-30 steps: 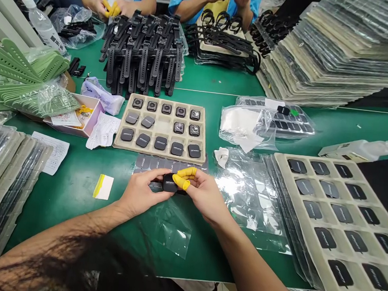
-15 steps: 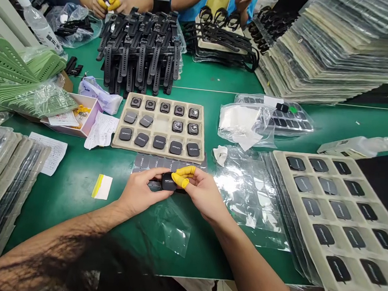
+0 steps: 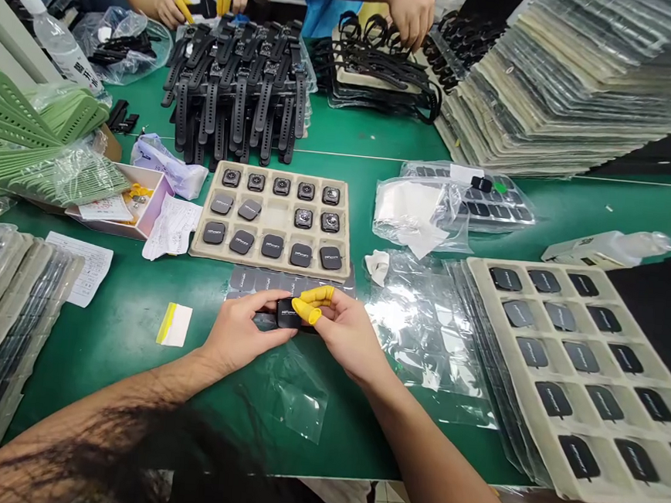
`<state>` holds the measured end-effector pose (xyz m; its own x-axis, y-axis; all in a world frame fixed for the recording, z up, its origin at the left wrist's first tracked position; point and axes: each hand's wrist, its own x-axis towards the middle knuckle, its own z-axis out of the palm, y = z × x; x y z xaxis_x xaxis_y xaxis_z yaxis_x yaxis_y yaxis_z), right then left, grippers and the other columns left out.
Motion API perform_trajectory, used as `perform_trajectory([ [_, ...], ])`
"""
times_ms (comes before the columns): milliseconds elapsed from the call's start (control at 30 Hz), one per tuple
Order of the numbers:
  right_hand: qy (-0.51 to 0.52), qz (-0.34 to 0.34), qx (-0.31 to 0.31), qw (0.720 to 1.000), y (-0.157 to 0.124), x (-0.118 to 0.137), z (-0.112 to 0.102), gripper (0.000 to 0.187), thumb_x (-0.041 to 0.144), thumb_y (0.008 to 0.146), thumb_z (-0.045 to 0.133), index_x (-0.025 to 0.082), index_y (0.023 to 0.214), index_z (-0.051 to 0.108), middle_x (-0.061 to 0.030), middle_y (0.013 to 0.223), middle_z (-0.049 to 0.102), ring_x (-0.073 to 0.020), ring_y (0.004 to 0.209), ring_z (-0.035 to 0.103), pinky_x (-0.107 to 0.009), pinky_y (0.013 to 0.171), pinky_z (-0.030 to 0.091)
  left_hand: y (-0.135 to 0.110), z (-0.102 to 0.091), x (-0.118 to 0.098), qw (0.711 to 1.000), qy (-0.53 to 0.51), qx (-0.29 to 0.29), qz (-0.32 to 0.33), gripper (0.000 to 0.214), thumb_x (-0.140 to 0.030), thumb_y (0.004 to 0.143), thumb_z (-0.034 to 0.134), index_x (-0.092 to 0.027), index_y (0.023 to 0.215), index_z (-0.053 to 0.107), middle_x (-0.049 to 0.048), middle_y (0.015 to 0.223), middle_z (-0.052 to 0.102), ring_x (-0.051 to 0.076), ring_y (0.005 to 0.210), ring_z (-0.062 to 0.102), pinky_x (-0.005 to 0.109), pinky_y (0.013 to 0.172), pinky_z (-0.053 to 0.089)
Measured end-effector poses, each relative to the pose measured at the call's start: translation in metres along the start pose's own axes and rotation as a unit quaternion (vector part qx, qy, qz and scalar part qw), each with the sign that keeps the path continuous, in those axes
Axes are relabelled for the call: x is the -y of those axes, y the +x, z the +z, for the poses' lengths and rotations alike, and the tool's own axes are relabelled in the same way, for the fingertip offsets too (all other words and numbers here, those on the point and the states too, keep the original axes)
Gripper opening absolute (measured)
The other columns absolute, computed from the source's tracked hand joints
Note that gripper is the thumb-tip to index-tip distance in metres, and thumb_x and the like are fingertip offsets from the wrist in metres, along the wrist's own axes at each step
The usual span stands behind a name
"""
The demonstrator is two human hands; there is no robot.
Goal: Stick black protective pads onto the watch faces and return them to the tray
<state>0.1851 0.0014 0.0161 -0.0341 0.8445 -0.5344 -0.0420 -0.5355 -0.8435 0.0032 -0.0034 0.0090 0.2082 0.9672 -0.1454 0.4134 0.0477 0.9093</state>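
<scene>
The person's left hand [image 3: 242, 329] and right hand [image 3: 349, 334] meet just above the green worktop [image 3: 114, 327], holding a small square black watch body [image 3: 287, 313] between them, near the middle of the scene. The left fingers [image 3: 262, 300] curl around its left side, pressing it against the thumb. The right thumb and forefinger, capped in yellow rubber finger cots [image 3: 316, 293], pinch in from the right, their tips close together at its right edge.

The watch body looks light and stiff. Its smooth dark face may be slippery and easily marked, so it seems best held by the edges, with the cots keeping bare skin off the surface.

Beneath the hands lies a dark sheet of film pads [image 3: 263, 281], with a clear plastic sleeve [image 3: 295, 392] on the near side. Just far of them, a beige moulded tray [image 3: 276, 216] holds rows of black square units, and one of its pockets shows bare. A larger beige tray [image 3: 539, 322] of black pieces sits to the right, and a yellow-edged white slip [image 3: 174, 325] lies to the left. Far off, a co-worker's hand [image 3: 411, 13] reaches above black watch straps [image 3: 237, 96].
</scene>
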Motion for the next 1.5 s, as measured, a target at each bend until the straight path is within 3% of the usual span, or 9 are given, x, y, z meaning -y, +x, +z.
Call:
perform_trajectory([
  [333, -0.027, -0.002, 0.001, 1.0, -0.0025, -0.0011, -0.0012, 0.031, 0.039, 0.068, 0.082, 0.02, 0.089, 0.07, -0.002, 0.085, 0.07, -0.0172, 0.079, 0.064, -0.033, 0.076, 0.052, 0.0008, 0.0, -0.0006, 1.0, -0.001, 0.001, -0.003, 0.045, -0.024, 0.069, 0.081, -0.02, 0.114, 0.073, 0.0018, 0.097, 0.08, 0.019, 0.088, 0.076, 0.034, 0.09, 0.063],
  [1500, 0.031, 0.032, -0.002, 0.999, -0.0005, 0.0023, -0.0003, 0.035, 0.031, 0.055, 0.09, 0.019, 0.083, 0.072, -0.0019, 0.076, 0.07, -0.0167, 0.072, 0.065, -0.03, 0.07, 0.056, -0.0002, 0.0007, 0.0019, 1.0, 0.008, -0.004, 0.016, 0.046, -0.023, 0.069, 0.08, -0.022, 0.114, 0.074, 0.0008, 0.096, 0.08, 0.017, 0.084, 0.075, 0.031, 0.088, 0.063],
])
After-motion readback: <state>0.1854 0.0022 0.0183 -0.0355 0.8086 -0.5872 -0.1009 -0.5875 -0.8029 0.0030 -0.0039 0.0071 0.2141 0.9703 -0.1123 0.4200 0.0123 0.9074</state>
